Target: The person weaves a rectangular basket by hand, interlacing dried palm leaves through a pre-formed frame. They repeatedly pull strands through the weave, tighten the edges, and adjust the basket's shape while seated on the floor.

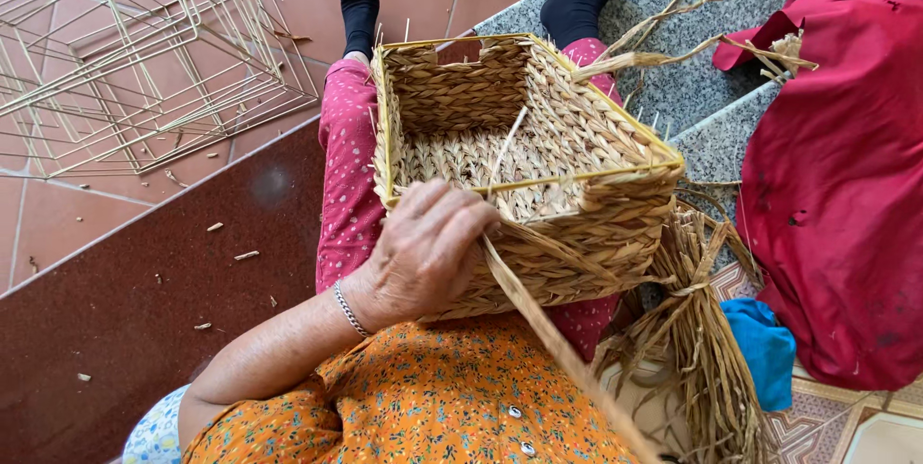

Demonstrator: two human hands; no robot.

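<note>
Left hand (pixel 423 252) grip closed on straw strand (pixel 538 315) against woven basket (pixel 538 166) near wall.

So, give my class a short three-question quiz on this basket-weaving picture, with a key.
1. True or false: the woven basket rests on the person's lap.
2. Which hand grips the basket's near wall? A. left hand B. right hand
3. What colour is the cloth lying to the right of the basket?

Key: 1 true; 2 A; 3 red.
</note>
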